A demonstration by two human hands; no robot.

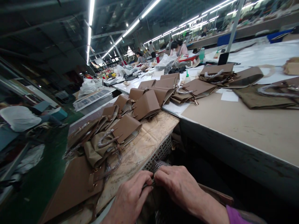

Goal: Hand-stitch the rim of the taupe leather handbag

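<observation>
My left hand [129,196] and my right hand [179,186] meet at the bottom of the view, fingers pinched together on a thin dark piece [149,183] that I cannot make out. Under them lies a brown bag part [217,194] and a scrap of checked cloth [160,165]. Just left of my left hand, several unfinished brown handbags [100,146] with plastic-wrapped handles lie in a row on a worn work table [161,124].
More brown bags [198,88] and an olive piece [261,98] lie on a long beige table [245,124] to the right. A perforated metal panel [161,151] hangs below the table edge. Other people work far back and at left [20,116].
</observation>
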